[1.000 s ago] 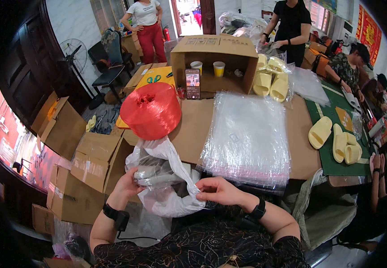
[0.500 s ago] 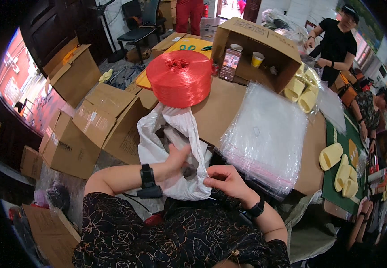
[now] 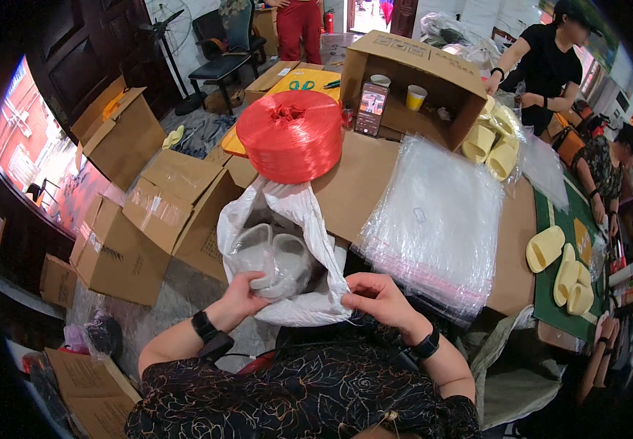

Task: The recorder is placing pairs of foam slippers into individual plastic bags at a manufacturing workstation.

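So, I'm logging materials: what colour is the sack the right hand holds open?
The sack is white, shown best in the head view.

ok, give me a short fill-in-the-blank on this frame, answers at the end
1. The left hand touches the wrapped slippers, while the right hand holds the edge of the ____ sack.
2. The roll of red twine sits to the ____ of the stack of clear bags.
3. The loose slippers on the green mat are ____ in colour.
4. The phone stands in front of an open cardboard ____.

Missing words: white; left; yellow; box.
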The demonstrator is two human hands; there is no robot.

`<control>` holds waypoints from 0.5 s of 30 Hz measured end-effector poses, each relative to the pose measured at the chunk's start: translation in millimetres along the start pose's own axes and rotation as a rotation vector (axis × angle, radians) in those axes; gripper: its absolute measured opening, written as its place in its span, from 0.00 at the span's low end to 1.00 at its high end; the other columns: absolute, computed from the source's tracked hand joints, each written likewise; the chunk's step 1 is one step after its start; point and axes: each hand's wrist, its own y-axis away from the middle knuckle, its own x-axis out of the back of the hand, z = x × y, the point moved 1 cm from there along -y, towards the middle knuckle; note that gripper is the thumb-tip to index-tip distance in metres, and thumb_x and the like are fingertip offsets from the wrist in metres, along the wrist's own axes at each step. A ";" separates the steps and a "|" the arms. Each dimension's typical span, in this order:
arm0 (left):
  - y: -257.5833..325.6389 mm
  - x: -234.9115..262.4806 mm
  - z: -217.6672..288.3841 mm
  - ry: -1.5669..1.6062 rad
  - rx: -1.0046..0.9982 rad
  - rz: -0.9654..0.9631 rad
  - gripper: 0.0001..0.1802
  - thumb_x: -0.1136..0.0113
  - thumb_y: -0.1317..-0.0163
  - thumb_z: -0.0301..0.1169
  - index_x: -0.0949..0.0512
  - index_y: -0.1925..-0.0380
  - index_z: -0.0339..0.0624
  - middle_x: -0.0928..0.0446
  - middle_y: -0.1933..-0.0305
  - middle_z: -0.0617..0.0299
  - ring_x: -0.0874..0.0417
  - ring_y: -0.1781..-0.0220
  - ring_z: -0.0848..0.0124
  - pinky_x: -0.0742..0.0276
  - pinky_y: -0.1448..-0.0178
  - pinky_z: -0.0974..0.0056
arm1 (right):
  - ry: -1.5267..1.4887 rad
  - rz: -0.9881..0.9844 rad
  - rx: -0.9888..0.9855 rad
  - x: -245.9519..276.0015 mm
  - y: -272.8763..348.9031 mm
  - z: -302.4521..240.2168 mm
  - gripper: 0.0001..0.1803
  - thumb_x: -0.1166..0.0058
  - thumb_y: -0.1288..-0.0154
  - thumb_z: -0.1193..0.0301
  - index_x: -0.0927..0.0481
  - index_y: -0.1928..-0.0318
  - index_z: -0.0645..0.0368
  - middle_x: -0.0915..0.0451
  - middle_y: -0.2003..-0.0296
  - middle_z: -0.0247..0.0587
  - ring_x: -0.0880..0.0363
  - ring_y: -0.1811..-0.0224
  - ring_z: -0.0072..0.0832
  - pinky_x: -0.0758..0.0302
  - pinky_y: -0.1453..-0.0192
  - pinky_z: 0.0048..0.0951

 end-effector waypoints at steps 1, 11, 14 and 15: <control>-4.6 13.6 1.8 0.613 0.128 0.136 0.27 0.52 0.33 0.25 0.41 0.35 0.28 0.34 0.34 0.40 0.33 0.31 0.45 0.38 0.27 0.38 | 0.001 -0.003 0.004 -0.8 -0.6 0.8 0.11 0.40 0.34 0.76 0.18 0.51 0.62 0.17 0.62 0.28 0.22 0.60 0.13 0.26 0.55 0.19; -128.1 9.8 -53.9 0.714 0.293 0.139 0.20 0.45 0.32 0.41 0.24 0.47 0.40 0.19 0.47 0.57 0.19 0.45 0.63 0.26 0.39 0.57 | 0.011 -0.117 0.011 -14.4 -13.1 10.4 0.15 0.40 0.33 0.73 0.20 0.48 0.64 0.17 0.60 0.31 0.22 0.58 0.15 0.25 0.52 0.21; -148.7 -29.2 -10.2 0.166 0.518 -0.277 0.18 0.46 0.34 0.48 0.16 0.58 0.50 0.16 0.53 0.61 0.18 0.52 0.64 0.25 0.53 0.58 | 0.016 -0.082 0.018 -7.5 -13.3 12.9 0.15 0.39 0.33 0.72 0.21 0.48 0.65 0.16 0.61 0.31 0.23 0.59 0.14 0.25 0.52 0.21; -138.9 -24.2 -7.6 0.165 0.508 -0.266 0.18 0.46 0.34 0.48 0.16 0.58 0.50 0.16 0.53 0.61 0.18 0.52 0.64 0.25 0.53 0.58 | 0.030 -0.115 0.050 -13.8 -13.4 9.1 0.15 0.39 0.33 0.72 0.21 0.48 0.65 0.16 0.61 0.31 0.23 0.59 0.14 0.25 0.52 0.21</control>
